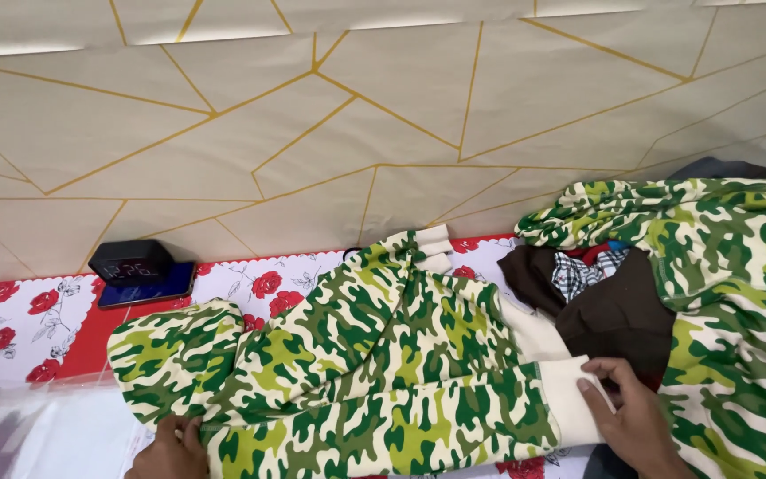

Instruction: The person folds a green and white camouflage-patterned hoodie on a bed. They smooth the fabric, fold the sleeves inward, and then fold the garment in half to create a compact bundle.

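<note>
A green, cream and lime camouflage garment lies spread on a bed sheet printed with red roses. My left hand presses on its lower left edge near the bottom of the view. My right hand rests flat on the garment's cream ribbed hem, fingers together, beside a dark brown garment. Neither hand clearly grips the cloth; both lie on top of it.
A pile of clothes at the right holds another camouflage piece, the brown garment and a checked cloth. A small black digital clock and a dark phone sit by the beige wall with gold lines. Clear plastic lies at lower left.
</note>
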